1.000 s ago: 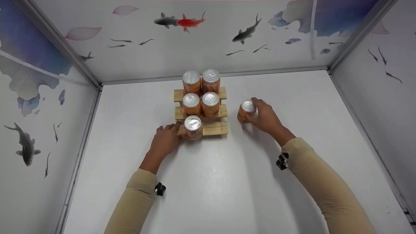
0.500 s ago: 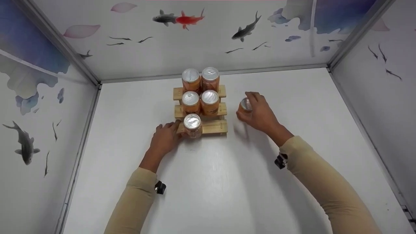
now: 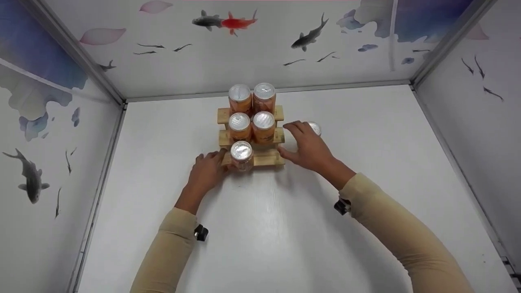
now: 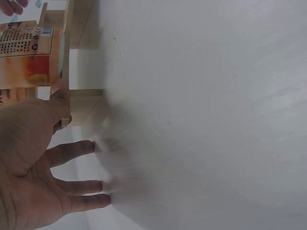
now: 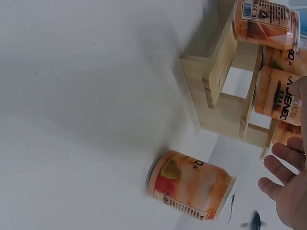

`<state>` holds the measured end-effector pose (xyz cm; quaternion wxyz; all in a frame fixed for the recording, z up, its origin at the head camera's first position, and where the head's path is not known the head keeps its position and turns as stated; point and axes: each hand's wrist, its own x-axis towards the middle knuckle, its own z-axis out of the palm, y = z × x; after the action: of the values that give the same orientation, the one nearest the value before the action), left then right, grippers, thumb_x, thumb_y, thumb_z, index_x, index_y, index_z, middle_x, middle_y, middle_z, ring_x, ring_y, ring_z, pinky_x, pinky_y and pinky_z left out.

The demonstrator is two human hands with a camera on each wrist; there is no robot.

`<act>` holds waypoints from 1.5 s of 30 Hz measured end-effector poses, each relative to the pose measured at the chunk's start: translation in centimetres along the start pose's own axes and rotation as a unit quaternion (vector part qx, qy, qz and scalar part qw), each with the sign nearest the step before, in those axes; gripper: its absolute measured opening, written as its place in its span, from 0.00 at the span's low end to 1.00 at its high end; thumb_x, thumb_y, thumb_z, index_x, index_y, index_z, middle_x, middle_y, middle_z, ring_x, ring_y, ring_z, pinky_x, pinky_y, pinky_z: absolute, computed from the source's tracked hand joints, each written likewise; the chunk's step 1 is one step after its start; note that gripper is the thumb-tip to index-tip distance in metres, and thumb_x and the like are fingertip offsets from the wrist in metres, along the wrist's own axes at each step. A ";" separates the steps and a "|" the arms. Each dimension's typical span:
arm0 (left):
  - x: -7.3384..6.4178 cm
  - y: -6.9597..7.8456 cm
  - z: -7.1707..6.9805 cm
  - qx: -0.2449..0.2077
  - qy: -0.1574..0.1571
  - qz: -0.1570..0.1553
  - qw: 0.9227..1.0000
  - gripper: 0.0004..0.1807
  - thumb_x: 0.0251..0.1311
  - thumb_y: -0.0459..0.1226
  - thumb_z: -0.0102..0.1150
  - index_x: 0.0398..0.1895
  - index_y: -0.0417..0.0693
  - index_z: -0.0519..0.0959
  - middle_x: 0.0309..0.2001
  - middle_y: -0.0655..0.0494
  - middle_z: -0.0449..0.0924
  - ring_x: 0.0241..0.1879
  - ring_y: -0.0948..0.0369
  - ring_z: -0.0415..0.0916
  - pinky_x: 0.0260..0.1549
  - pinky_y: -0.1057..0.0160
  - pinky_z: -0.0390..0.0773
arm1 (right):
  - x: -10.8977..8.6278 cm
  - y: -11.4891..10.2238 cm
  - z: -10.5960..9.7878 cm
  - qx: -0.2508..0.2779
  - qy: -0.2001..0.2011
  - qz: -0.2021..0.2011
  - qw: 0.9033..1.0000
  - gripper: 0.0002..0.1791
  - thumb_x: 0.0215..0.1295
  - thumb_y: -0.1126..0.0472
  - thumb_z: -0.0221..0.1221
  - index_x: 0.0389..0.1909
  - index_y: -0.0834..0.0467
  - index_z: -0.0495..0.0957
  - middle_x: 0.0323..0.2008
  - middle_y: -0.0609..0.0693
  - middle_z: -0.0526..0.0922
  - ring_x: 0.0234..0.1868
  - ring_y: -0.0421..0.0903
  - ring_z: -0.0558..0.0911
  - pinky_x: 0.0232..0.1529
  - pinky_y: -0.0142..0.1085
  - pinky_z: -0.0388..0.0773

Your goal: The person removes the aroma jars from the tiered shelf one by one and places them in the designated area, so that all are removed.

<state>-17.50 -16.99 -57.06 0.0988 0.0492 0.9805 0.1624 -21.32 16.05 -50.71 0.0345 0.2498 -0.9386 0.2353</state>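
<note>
A three-step wooden rack (image 3: 268, 158) holds several orange cans with silver lids. On its lowest step stands one can (image 3: 241, 156); the middle and top steps carry two each. My left hand (image 3: 206, 173) pinches the left end of the lowest step, its other fingers stretched to the table in the left wrist view. My right hand (image 3: 311, 150) is at the rack's right side, fingers spread, close to the right can of the middle step (image 5: 278, 96); whether it touches that can is unclear. Behind this hand a single can (image 5: 192, 184) stands upright on the table, partly hidden in the head view.
The white table (image 3: 260, 232) is enclosed by panels printed with fish, the back panel (image 3: 260, 53) rising close behind the rack. A metal strip (image 3: 346, 88) runs along the table's rear edge. Each sleeve bears a small black device.
My right hand was around the single can on the table; it has let go and moved left to the rack's side. The left hand stays at the lowest step.
</note>
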 end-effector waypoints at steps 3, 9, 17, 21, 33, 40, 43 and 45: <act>0.1 0.0 -0.2 0.008 0.004 0.007 1.000 0.32 0.83 0.44 0.61 0.84 0.50 0.69 0.75 0.36 0.78 0.73 0.29 0.74 0.69 0.29 0.80 | -0.1 -0.7 0.4 0.004 0.001 -0.021 1.000 0.36 0.74 0.44 0.71 0.73 0.62 0.76 0.66 0.60 0.82 0.68 0.60 0.81 0.64 0.56 0.87; 0.1 0.0 -0.3 0.006 0.002 0.007 1.000 0.35 0.82 0.52 0.61 0.84 0.49 0.69 0.76 0.37 0.77 0.75 0.29 0.73 0.72 0.30 0.77 | -0.3 -2.1 1.7 0.013 -0.005 -0.050 0.999 0.32 0.73 0.46 0.72 0.68 0.61 0.80 0.60 0.59 0.86 0.62 0.58 0.86 0.59 0.53 0.88; 0.2 -0.1 0.2 0.016 0.011 0.028 0.999 0.36 0.80 0.52 0.63 0.84 0.46 0.70 0.75 0.37 0.79 0.74 0.40 0.78 0.82 0.35 0.67 | 0.4 -4.2 3.5 0.058 -0.048 -0.069 0.995 0.33 0.74 0.46 0.72 0.72 0.59 0.78 0.61 0.60 0.86 0.58 0.58 0.89 0.56 0.56 0.89; 0.1 -0.2 0.3 0.023 0.017 0.037 0.999 0.35 0.81 0.51 0.63 0.83 0.45 0.70 0.73 0.36 0.80 0.74 0.41 0.78 0.81 0.35 0.67 | 0.9 -5.3 4.0 0.069 -0.057 -0.067 0.994 0.39 0.72 0.46 0.74 0.75 0.61 0.75 0.66 0.60 0.83 0.62 0.60 0.88 0.61 0.56 0.88; -0.1 0.1 0.5 0.008 0.032 0.049 0.998 0.32 0.81 0.46 0.64 0.80 0.42 0.72 0.70 0.34 0.82 0.71 0.35 0.79 0.76 0.38 0.76 | 2.2 -7.4 5.5 0.067 -0.040 -0.061 0.995 0.43 0.69 0.42 0.76 0.75 0.62 0.73 0.64 0.60 0.84 0.62 0.57 0.87 0.64 0.54 0.88; -0.1 -0.2 0.6 0.019 0.053 0.078 0.995 0.32 0.78 0.41 0.68 0.78 0.37 0.74 0.68 0.35 0.85 0.70 0.42 0.82 0.77 0.38 0.73 | 2.5 -7.9 5.8 0.064 -0.037 -0.045 0.996 0.42 0.69 0.42 0.77 0.72 0.62 0.74 0.63 0.59 0.85 0.63 0.56 0.87 0.65 0.53 0.87; -0.1 -0.2 0.5 0.014 0.055 0.077 0.995 0.31 0.78 0.41 0.68 0.78 0.37 0.75 0.68 0.36 0.85 0.69 0.42 0.82 0.78 0.38 0.73 | 2.5 -7.9 6.0 0.076 -0.027 -0.046 0.996 0.41 0.68 0.45 0.77 0.72 0.62 0.74 0.63 0.59 0.85 0.63 0.56 0.87 0.65 0.52 0.87; 0.0 -0.1 0.5 0.015 0.053 0.075 0.996 0.31 0.78 0.41 0.67 0.78 0.38 0.74 0.68 0.35 0.85 0.69 0.41 0.82 0.78 0.38 0.73 | 2.5 -7.8 6.1 0.081 -0.022 -0.047 0.995 0.41 0.68 0.46 0.78 0.72 0.62 0.74 0.63 0.59 0.85 0.63 0.56 0.87 0.65 0.52 0.88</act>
<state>-17.39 -16.98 -57.55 0.0338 0.1158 0.9802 0.1572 -19.35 6.14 -52.40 0.0047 0.3010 -0.9043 0.3028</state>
